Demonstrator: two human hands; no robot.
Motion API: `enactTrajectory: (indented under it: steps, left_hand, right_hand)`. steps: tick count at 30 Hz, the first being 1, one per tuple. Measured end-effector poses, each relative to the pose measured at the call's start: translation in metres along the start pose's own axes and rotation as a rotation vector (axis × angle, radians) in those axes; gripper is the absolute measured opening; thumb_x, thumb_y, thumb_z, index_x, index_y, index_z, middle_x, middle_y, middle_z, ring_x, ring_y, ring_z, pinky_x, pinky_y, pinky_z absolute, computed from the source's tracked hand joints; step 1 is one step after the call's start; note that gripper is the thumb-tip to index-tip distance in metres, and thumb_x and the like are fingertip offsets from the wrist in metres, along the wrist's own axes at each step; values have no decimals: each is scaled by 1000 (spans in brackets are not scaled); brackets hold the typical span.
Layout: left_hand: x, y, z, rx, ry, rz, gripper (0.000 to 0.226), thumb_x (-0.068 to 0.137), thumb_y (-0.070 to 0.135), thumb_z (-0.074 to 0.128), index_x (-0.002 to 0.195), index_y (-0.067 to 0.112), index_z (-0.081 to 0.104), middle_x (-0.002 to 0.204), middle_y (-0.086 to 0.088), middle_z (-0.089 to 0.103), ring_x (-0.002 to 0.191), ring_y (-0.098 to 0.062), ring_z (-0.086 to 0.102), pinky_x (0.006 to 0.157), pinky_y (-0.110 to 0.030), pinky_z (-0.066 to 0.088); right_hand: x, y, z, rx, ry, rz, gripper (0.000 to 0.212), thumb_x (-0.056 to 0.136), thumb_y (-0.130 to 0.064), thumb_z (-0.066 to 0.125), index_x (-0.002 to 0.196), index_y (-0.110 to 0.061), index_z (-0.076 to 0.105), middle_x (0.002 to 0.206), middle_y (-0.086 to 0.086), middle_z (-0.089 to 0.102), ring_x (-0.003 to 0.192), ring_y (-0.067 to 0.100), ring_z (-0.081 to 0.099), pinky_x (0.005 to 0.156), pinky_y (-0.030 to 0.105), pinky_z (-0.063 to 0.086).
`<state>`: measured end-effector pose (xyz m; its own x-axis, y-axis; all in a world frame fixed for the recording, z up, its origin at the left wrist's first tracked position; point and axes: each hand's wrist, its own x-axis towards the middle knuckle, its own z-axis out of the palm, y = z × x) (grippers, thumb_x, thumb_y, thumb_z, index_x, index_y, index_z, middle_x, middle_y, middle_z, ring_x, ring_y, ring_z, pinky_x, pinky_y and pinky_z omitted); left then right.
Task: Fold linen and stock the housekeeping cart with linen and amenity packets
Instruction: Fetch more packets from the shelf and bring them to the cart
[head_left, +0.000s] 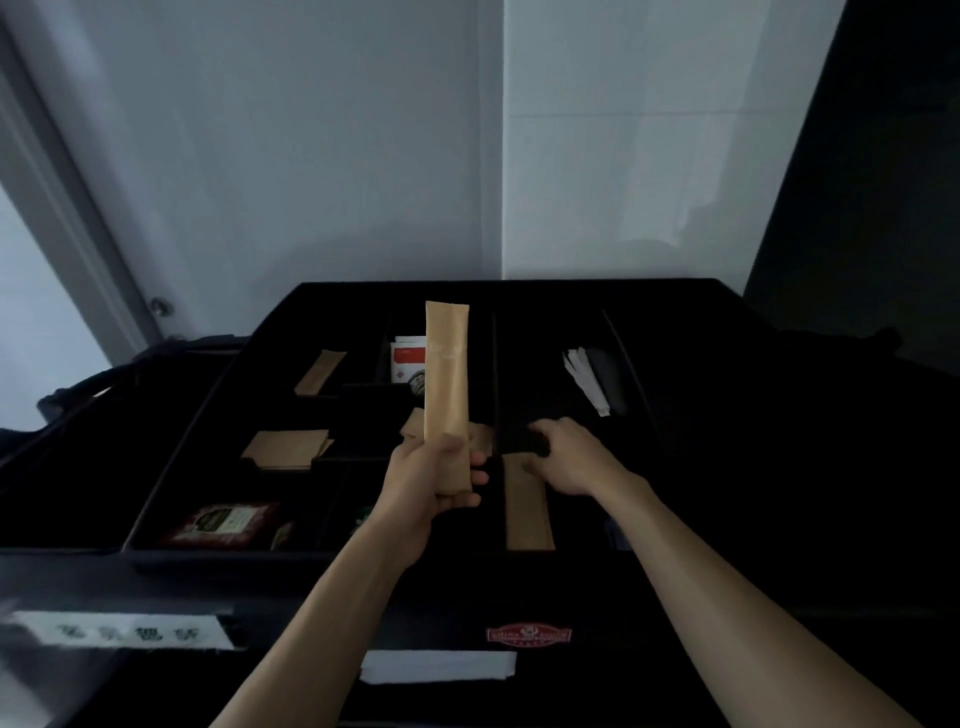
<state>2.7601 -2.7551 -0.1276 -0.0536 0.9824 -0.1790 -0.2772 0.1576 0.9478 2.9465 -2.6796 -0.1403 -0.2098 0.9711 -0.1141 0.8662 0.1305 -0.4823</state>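
My left hand (434, 480) grips the lower end of a long tan paper packet (447, 379) and holds it upright above the black cart tray (311, 555). My right hand (569, 457) reaches down into a middle compartment, its fingers curled over the far end of another long tan packet (527, 512) that lies flat there. Whether those fingers pinch this packet is hidden in the dark. Flat tan packets (285, 449) lie stacked in a compartment to the left, and a narrow tan packet (319, 371) leans in a far-left one.
The tray is split by black dividers. A red-and-white box (408, 358) stands at the back, white and dark slim packets (589, 379) lie at the right, and a dark red packet (223, 522) sits front left. White walls rise behind the cart.
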Motion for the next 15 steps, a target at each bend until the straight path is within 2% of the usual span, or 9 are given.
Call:
enactTrajectory:
  steps: [2, 5, 7, 12, 15]
  left_hand:
    - [-3, 1, -3, -8, 13, 13, 27, 95, 14, 55, 118, 2, 61, 86, -12, 72, 71, -21, 69, 54, -31, 55]
    - [-7, 4, -8, -20, 38, 34, 27, 95, 14, 54, 117, 1, 62, 85, -12, 72, 71, -21, 69, 54, -31, 55]
    - [-9, 5, -11, -24, 52, 50, 27, 95, 14, 54, 117, 1, 62, 87, -13, 72, 71, -21, 68, 54, -32, 55]
    - [-10, 5, -13, -47, 81, 53, 25, 96, 14, 53, 115, 1, 63, 89, -16, 70, 72, -21, 68, 54, -32, 55]
    - [-11, 5, -10, -80, 78, 50, 26, 96, 14, 53, 115, 0, 63, 89, -17, 69, 72, -23, 68, 55, -32, 56]
  right_hand:
    - [12, -1, 9, -13, -103, -27, 57, 94, -34, 60, 147, -21, 42, 143, 7, 42, 124, 28, 51, 96, 30, 45]
    - [24, 1, 19, -126, -220, -84, 39, 96, -25, 51, 133, -14, 56, 138, 13, 50, 113, 29, 57, 96, 34, 49]
    - [26, 3, 20, -151, -234, -104, 36, 95, -18, 50, 129, -10, 58, 136, 13, 51, 108, 30, 58, 93, 35, 51]
    - [24, 3, 14, -143, -234, -125, 32, 96, -22, 53, 124, -10, 61, 127, 14, 57, 105, 27, 60, 85, 33, 53]
    - [18, 0, 1, -146, -239, -57, 47, 96, -28, 57, 141, -16, 49, 137, 13, 47, 109, 27, 58, 86, 34, 55]
